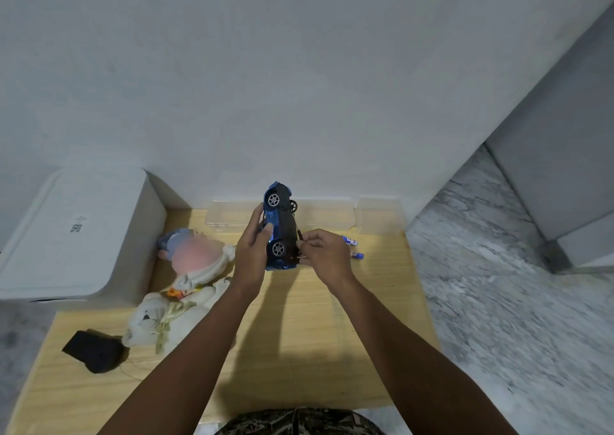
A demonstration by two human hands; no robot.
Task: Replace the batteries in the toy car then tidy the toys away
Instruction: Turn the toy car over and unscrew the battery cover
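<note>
A blue toy car (278, 225) is held on its side above the wooden table (299, 335), its black underside turned to the right. My left hand (253, 252) grips the car's body from the left. My right hand (324, 255) pinches a small thin object against the underside; what it is cannot be made out. Two blue-and-white batteries (353, 248) lie on the table just behind my right hand.
A clear plastic box (232, 217) stands against the wall behind the car, with a clear lid (378, 215) to its right. A doll (196, 255), a white plush toy (166, 321) and a black object (94, 351) lie at the left. A white bin (76, 235) stands beside the table.
</note>
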